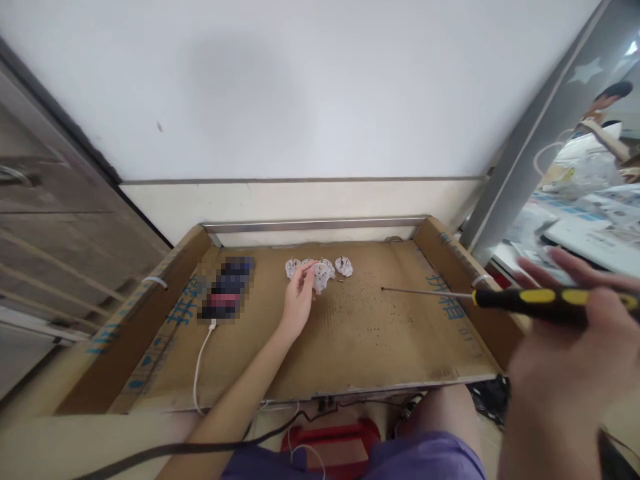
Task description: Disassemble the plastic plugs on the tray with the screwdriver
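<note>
Your left fingers [295,282] pinch a plug [322,275]; right fingers [575,267] hold the screwdriver [530,298]. Weak pinch could drop plug beneath left fingers.

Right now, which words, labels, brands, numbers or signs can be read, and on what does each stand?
"箱", probably: blue, cardboard, right side; neighbouring character unclear.
"D": same side, nearer the person; rest blurred.
Cardboard's left side, both rims: blue marks, too blurred.
Pixelated object: unreadable.

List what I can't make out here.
All in the head view:
Device: details masked by pixelation.
White piece: partly hidden by the left hand.
Screwdriver: handle end cut off by the right edge.
Right hand: blurred.
Specks: too small to identify.
</note>
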### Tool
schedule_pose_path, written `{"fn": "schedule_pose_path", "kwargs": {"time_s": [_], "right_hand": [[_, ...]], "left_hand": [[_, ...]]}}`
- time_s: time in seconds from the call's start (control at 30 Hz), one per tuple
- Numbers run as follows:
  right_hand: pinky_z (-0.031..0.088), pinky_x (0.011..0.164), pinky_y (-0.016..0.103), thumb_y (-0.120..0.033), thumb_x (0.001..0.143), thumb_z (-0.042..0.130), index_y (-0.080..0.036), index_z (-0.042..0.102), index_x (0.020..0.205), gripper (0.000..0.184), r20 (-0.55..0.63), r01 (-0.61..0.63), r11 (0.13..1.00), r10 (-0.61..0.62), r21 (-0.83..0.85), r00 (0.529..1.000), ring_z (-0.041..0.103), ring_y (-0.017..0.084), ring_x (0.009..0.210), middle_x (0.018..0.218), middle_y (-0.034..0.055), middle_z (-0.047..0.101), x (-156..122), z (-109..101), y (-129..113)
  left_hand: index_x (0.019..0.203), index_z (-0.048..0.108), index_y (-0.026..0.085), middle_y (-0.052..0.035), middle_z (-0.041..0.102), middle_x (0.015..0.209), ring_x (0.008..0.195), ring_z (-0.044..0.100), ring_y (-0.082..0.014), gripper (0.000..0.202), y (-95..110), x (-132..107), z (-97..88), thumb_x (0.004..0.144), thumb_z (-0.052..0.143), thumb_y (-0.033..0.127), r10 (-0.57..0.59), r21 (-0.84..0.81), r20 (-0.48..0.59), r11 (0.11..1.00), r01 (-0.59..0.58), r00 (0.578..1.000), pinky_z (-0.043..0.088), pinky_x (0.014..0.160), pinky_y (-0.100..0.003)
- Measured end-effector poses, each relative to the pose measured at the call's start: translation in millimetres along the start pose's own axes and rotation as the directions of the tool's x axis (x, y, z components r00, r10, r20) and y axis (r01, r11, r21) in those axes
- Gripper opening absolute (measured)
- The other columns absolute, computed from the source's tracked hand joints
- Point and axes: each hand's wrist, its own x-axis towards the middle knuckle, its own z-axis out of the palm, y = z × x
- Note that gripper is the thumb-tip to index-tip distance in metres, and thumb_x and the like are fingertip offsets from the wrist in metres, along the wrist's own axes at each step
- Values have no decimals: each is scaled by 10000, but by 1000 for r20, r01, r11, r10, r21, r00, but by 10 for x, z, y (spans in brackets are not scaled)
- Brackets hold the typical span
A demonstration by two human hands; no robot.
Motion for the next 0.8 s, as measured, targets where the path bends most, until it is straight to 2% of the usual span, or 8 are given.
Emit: {"fn": "schedule_pose_path", "kwargs": {"time_s": [0.03, 0.07, 0.17, 0.23, 0.33, 0.5, 0.63, 0.8], "right_hand": [[493, 616, 374, -276, 645, 554, -212, 486, 786, 169, -5, -78, 987, 80, 141, 997, 567, 156, 603, 707, 15, 547, 68, 164, -33], [452, 503, 305, -279, 642, 577, -199, 455, 716, 164, -38, -91, 977, 100, 194, 994, 490, 107, 484, 576, -26, 468, 116, 299, -50], [281, 355, 213, -296, 710, 523, -192, 376, 609, 206, -108, -123, 961, 154, 246, 982, 322, 43, 363, 461, -62, 330, 139, 536, -63], [253, 336, 209, -249, 728, 478, -201, 371, 625, 156, -133, -95, 962, 133, 256, 982, 302, 42, 351, 457, -65, 320, 90, 612, -67], [272, 331, 211, -243, 742, 475, -206, 355, 665, 147, -117, -49, 966, 81, 253, 990, 323, 49, 358, 466, -72, 327, -3, 716, -47], [301, 356, 193, -265, 772, 477, -191, 333, 689, 183, -80, -63, 950, 92, 304, 993, 360, 41, 387, 497, -74, 360, -138, 878, 68], [323, 368, 195, -242, 778, 475, -189, 351, 707, 153, -38, -53, 949, 68, 309, 997, 386, 43, 400, 516, -74, 369, -208, 907, 90], [307, 361, 193, -250, 780, 487, -192, 362, 684, 168, -41, -58, 947, 74, 315, 996, 378, 43, 385, 491, -74, 364, -231, 886, 27]], "left_hand": [[1064, 586, 205, -53, 636, 944, 544, 527, -91, 376, -12, 17, -1, 848, 459, 486, -11, -29, -11, 1000, 10, 1000, 417, 441, -201], [1063, 582, 200, -54, 637, 934, 523, 520, -85, 380, -22, 35, -2, 842, 466, 487, -19, -54, -23, 998, 18, 1000, 421, 434, -200], [1073, 570, 188, -58, 631, 929, 528, 530, -82, 395, -40, 92, -12, 827, 479, 483, -35, -89, -65, 996, 29, 997, 438, 443, -200], [1079, 566, 180, -57, 626, 914, 539, 537, -86, 399, -42, 120, -15, 821, 483, 473, -51, -86, -88, 995, 44, 995, 437, 449, -200], [1068, 572, 173, -60, 629, 921, 564, 554, -97, 382, -44, 127, -14, 817, 489, 449, -71, -92, -100, 994, 62, 992, 449, 477, -213], [1088, 560, 175, -62, 635, 962, 591, 561, -100, 361, -57, 90, -40, 799, 499, 382, -47, -108, -84, 993, 37, 995, 461, 516, -221], [1100, 542, 176, -66, 633, 969, 616, 571, -104, 377, -60, 92, -61, 773, 538, 364, -39, -123, -104, 992, 26, 994, 462, 524, -216], [1131, 530, 186, -65, 621, 984, 646, 586, -105, 404, -54, 87, -58, 769, 565, 363, -8, -75, -99, 997, 1, 995, 466, 547, -217]]}}
